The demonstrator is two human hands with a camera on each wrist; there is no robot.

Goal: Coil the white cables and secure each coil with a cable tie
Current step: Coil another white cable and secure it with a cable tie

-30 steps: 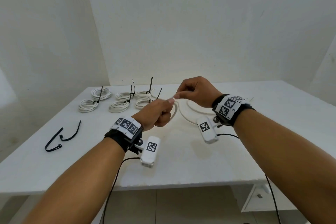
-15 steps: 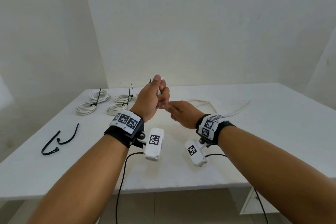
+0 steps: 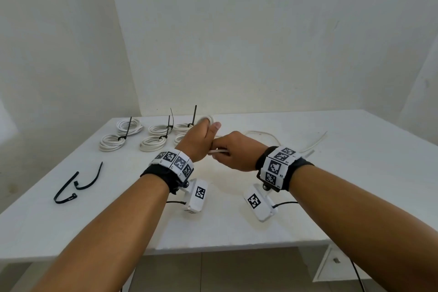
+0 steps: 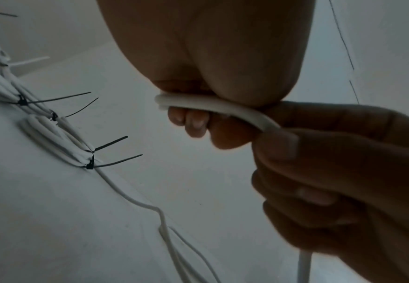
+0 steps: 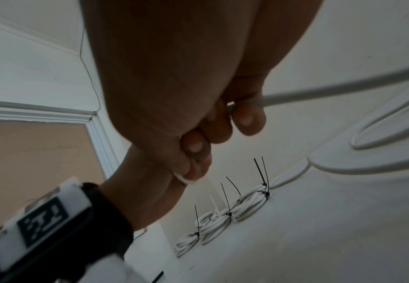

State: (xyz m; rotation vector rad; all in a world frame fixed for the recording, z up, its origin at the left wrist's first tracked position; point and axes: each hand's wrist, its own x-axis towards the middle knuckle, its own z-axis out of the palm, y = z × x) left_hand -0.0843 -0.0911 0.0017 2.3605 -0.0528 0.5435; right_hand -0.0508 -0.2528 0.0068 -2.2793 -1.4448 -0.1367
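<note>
Where the table (image 3: pixel 355 173) runs toward its near edge, bare white surface lies under and beside both forearms, and the right half out to the far right corner holds only the trailing cable (image 3: pixel 315 143). At the far left, near the wall, the tied coils (image 3: pixel 151 143) sit in two rows with black tie tails standing up, and two loose ties (image 3: pixel 71 187) lie near the left edge, well apart from the coils.

Both hands are held above the table's middle, touching each other. The left hand (image 3: pixel 199 143) is closed round loops of the cable, thumb raised, with a loop showing above the fist; from the left wrist view the cable crosses under the palm with the fingertips (image 4: pixel 193 122) curled beneath it. The right hand (image 3: pixel 234 153) pinches the same cable just beside the left, fingers curled over it. From there the cable runs off to the right and lies in loose bends on the table.
</note>
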